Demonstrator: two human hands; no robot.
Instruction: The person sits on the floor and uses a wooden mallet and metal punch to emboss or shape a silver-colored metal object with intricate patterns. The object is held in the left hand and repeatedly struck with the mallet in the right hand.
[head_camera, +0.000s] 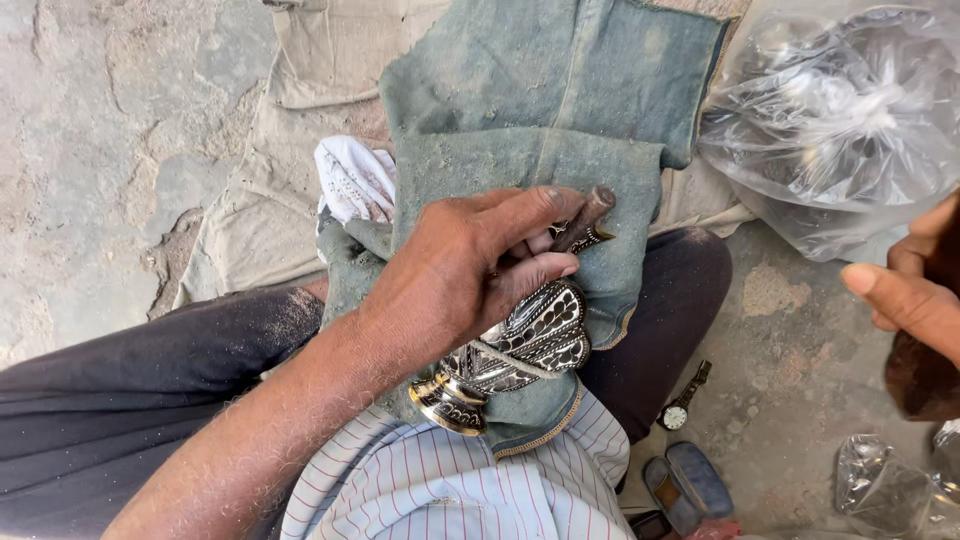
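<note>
Clearly, the engraved metal vase (520, 350) is laid on its side on the denim cloth (540, 130) over the lap, its flared base turned toward the striped shirt (450, 480). The vase is pinned from above by the left hand (450, 280), whose fingers are closed around a small brown-handled tool (585, 222) just beyond the vase's patterned body. The right hand (905, 300) is held well to the right of the vase with a finger stretched out and nothing visibly gripped, though it is partly cut off by the frame. For clean work, the vase would best be pressed firmly into the cloth so it cannot roll, with the tool tip guided along the pattern lines in short, light strokes. A white rag (355, 180) is tucked left of the vase; a plastic bag (840, 110) lies far to its upper right, and a wristwatch (682, 405) rests on the ground to its lower right.
</note>
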